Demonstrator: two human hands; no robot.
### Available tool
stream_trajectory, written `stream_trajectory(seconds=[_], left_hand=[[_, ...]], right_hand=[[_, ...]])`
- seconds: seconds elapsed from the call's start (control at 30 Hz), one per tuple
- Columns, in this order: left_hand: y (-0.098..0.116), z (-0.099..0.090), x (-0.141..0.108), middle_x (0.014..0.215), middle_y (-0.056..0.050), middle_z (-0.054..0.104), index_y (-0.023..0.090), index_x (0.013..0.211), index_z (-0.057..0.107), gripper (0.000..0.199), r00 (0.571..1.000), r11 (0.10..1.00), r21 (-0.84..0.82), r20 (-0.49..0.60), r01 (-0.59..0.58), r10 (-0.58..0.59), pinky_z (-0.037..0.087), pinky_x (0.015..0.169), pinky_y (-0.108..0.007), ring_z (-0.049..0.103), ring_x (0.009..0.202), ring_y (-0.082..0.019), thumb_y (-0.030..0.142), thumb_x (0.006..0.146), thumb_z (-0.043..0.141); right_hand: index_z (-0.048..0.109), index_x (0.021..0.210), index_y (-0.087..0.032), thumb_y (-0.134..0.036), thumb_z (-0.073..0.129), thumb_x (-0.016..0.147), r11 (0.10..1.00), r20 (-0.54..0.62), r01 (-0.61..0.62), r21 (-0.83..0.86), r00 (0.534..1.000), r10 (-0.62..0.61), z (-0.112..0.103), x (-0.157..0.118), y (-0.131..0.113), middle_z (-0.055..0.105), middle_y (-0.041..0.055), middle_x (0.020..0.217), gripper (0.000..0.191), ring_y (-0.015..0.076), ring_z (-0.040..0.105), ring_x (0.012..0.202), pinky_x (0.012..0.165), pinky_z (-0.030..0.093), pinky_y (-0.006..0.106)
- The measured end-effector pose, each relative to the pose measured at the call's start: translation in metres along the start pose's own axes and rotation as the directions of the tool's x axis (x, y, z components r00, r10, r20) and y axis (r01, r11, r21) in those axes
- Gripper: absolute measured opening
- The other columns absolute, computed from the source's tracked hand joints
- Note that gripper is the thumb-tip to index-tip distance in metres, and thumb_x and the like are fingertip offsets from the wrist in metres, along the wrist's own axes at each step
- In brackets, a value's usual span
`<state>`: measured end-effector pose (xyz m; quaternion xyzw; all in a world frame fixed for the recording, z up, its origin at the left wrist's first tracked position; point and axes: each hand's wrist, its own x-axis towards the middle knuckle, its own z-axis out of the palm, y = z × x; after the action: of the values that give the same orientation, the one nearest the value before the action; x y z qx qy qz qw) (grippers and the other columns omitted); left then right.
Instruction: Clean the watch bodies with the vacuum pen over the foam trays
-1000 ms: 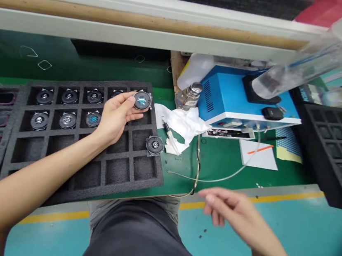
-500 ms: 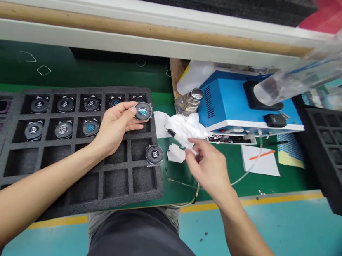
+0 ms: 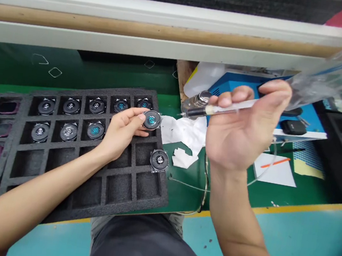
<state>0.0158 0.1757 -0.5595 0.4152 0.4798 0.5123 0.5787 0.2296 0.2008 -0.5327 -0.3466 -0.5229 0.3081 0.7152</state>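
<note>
My left hand [image 3: 123, 132] pinches a round watch part [image 3: 152, 120] by its edge, above the upper right of a dark foam tray [image 3: 62, 148]. Blue-green marks show on the part's face. Raised over the bench, palm up, my right hand [image 3: 242, 128] holds a white pen-like tool [image 3: 223, 109] with a dark front end and a thin tip pointing left toward the part. Another round watch part [image 3: 159, 160] rests on the tray's right edge. More round parts [image 3: 69, 131] sit in the two upper rows of compartments.
White tissues [image 3: 186, 132] lie right of the tray, with a metal-capped bottle [image 3: 201, 98] behind. A blue machine [image 3: 315, 121] stands at the right, near white paper [image 3: 277, 174] with an orange stick. A second foam tray [image 3: 0, 130] is at far left.
My right hand has risen and turned palm up with the pen-like tool, from low over the tissues. The view has shifted slightly; my left hand still holds the part.
</note>
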Motion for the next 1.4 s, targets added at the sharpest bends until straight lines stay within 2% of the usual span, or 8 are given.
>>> stream_trajectory(seconds=[0.13,0.27,0.43,0.77,0.9,1.1,1.23,1.4], left_hand=[[0.001,0.001,-0.002,0.098,-0.007,0.079,0.016,0.108,0.077,0.035,1.000,0.999,0.039,0.009,-0.003,0.003,0.062,0.065,-0.024,0.074,0.082,-0.016,0.041,0.083,0.081],[0.001,0.002,-0.002,0.100,-0.008,0.080,0.017,0.109,0.079,0.037,1.000,0.997,0.076,0.024,-0.012,0.010,0.061,0.065,-0.024,0.073,0.081,-0.017,0.044,0.084,0.080],[0.000,0.002,-0.002,0.095,-0.007,0.079,0.016,0.109,0.079,0.039,1.000,0.996,0.087,0.029,-0.014,0.012,0.060,0.063,-0.024,0.071,0.076,-0.016,0.046,0.084,0.080],[-0.002,0.000,-0.002,0.098,-0.009,0.080,0.016,0.111,0.080,0.038,0.998,0.996,0.083,0.059,-0.023,0.018,0.061,0.062,-0.024,0.072,0.079,-0.017,0.043,0.085,0.079],[-0.002,0.000,-0.001,0.098,-0.009,0.080,0.016,0.111,0.080,0.038,0.998,0.996,0.087,0.059,-0.022,0.017,0.060,0.062,-0.024,0.072,0.078,-0.017,0.044,0.085,0.079],[-0.001,0.000,-0.001,0.097,-0.009,0.080,0.016,0.110,0.080,0.037,0.998,0.997,0.070,0.055,-0.013,0.010,0.060,0.061,-0.024,0.072,0.077,-0.017,0.043,0.085,0.079],[-0.002,0.000,-0.001,0.097,-0.009,0.080,0.016,0.109,0.080,0.037,0.998,0.999,0.050,0.059,-0.003,0.000,0.060,0.061,-0.023,0.073,0.077,-0.018,0.043,0.084,0.080],[0.005,0.003,0.002,0.092,-0.009,0.080,0.013,0.107,0.076,0.027,0.999,0.999,-0.012,0.007,0.034,-0.034,0.060,0.062,-0.024,0.076,0.075,-0.018,0.031,0.087,0.076]], right_hand=[[0.056,0.078,-0.025,-0.077,0.035,0.097,0.994,0.070,-0.103,0.026,0.992,0.101,0.011,0.004,-0.022,0.033,-0.0013,0.065,0.059,0.0141,0.042,0.054,0.057,0.044,0.033],[0.050,0.063,-0.025,-0.078,0.034,0.096,0.992,0.148,-0.108,-0.071,0.982,0.118,0.018,-0.003,-0.028,0.018,-0.0042,0.058,0.064,0.0128,0.024,0.047,0.050,0.032,0.031],[0.050,0.061,-0.026,-0.072,0.035,0.098,0.994,0.229,-0.078,-0.076,0.969,0.094,0.016,-0.005,-0.024,0.014,-0.0050,0.057,0.060,0.0127,0.018,0.046,0.048,0.026,0.031],[0.050,0.060,-0.026,-0.066,0.035,0.098,0.992,0.271,-0.089,0.091,0.961,0.062,0.011,-0.006,-0.014,0.014,-0.0050,0.056,0.058,0.0124,0.017,0.047,0.049,0.025,0.031],[0.047,0.058,-0.027,-0.070,0.037,0.095,0.994,0.229,-0.113,0.004,0.967,0.110,0.012,-0.007,-0.011,0.013,-0.0051,0.055,0.058,0.0132,0.018,0.046,0.049,0.027,0.032],[0.047,0.059,-0.026,-0.064,0.041,0.095,0.986,0.212,-0.117,0.115,0.973,0.091,0.006,-0.007,-0.005,0.017,-0.0038,0.056,0.053,0.0141,0.023,0.047,0.051,0.031,0.034],[0.042,0.060,-0.026,-0.066,0.038,0.094,0.994,0.179,-0.098,0.047,0.980,0.088,0.005,-0.006,-0.010,0.016,-0.0045,0.059,0.053,0.0133,0.021,0.048,0.052,0.030,0.033],[0.038,0.060,-0.024,-0.046,0.029,0.097,0.962,-0.059,-0.093,0.258,0.992,0.112,0.011,0.000,-0.033,0.016,-0.0035,0.065,0.044,0.0134,0.020,0.050,0.053,0.030,0.032]])
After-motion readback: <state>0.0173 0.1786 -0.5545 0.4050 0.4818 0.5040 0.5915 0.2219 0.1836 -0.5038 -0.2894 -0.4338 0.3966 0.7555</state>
